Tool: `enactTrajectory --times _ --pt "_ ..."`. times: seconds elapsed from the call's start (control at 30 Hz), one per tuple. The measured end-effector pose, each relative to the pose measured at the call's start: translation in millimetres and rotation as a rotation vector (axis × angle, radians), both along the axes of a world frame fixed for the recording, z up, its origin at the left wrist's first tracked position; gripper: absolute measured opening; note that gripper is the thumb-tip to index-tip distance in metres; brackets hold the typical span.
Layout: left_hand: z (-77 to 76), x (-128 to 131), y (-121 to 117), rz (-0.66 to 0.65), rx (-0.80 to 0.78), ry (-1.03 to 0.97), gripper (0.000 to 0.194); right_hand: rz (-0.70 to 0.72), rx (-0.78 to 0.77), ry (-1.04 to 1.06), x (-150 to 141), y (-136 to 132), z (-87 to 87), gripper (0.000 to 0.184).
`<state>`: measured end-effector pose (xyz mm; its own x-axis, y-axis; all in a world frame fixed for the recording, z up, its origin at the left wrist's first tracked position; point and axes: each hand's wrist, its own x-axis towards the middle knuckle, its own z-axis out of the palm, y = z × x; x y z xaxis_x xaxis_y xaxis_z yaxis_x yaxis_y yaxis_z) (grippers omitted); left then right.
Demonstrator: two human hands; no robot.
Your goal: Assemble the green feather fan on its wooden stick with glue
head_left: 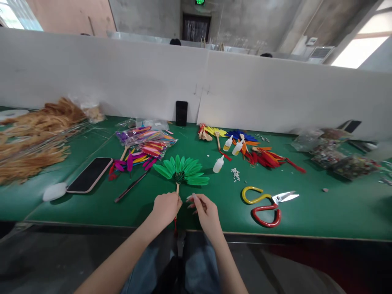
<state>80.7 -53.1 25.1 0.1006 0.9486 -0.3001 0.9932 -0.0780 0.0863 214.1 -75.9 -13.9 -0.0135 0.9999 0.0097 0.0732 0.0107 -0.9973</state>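
My left hand (pixel 167 206) is closed around the wooden handle (pixel 177 188) of a green feather fan (pixel 181 168). The fan's feathers spread out above the fist, and a red tassel (pixel 175 224) hangs below it at the table edge. Just right of the handle is my right hand (pixel 206 210), its fingers loosely curled and slightly apart, with nothing visible in them. A white glue bottle (pixel 218 164) stands to the right of the fan, beside small white beads (pixel 235 174). Scissors (pixel 271 205) with yellow and red handles lie open farther right.
Left on the green table (pixel 147 212) are a phone (pixel 90 174), a dark pen-like stick (pixel 131 187), bagged coloured feathers (pixel 147 141) and tan fibre bundles (pixel 45 122). Behind are two more glue bottles (pixel 228 143), a red tasselled piece (pixel 269 158) and a white partition (pixel 260 92).
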Motion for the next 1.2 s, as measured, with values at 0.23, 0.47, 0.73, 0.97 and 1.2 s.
enactTrajectory --times 0.23,0.47,0.73,0.97,1.2 --pt "-4.6 -13.4 -0.2 0.003 0.05 -0.152 0.019 -0.033 -0.088 0.125 5.1 -9.0 -6.6 0.034" --pt "-6.8 -10.3 -15.5 0.024 0.221 -0.238 0.019 0.087 -0.124 0.274 0.0 8.1 1.4 0.032" --pt "-6.6 -1.3 -10.5 0.025 0.318 -0.203 0.018 0.148 -0.14 0.443 -7.1 30.1 11.4 0.045" --pt "-18.0 4.9 -5.7 0.064 0.372 -0.226 0.02 0.352 -0.158 0.623 -13.5 37.8 23.0 0.047" --pt "-25.2 4.9 -1.5 0.097 0.349 -0.294 0.026 0.3 -0.165 0.611 -16.5 39.7 16.4 0.049"
